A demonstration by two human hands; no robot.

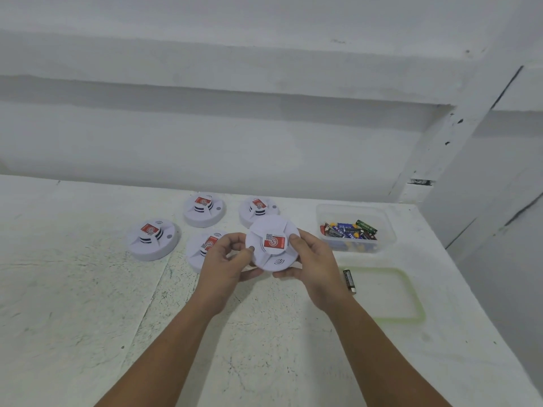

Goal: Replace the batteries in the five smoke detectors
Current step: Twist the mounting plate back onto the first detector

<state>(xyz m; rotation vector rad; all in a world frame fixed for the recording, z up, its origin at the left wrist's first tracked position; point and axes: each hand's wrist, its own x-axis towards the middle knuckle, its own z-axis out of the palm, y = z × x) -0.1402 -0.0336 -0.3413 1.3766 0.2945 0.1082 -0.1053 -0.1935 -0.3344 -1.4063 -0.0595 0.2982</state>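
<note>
Both hands grasp one smoke detector (271,242) at mid-frame, lifted off the surface (88,289); the left hand (226,261) curls round its left rim, the right hand (313,259) round its right; its housing looks closed. Four others sit closed on the surface: the leftmost detector (152,239), the half-hidden detector (202,248) behind the left hand, the upper detector (204,208), the upper-right detector (258,208). Right of centre, a clear tub (386,236) holds batteries (348,230); a loose battery (349,281) lies beside the green-rimmed lid (385,298). Probably early on; which units are done, nothing shows.
</note>
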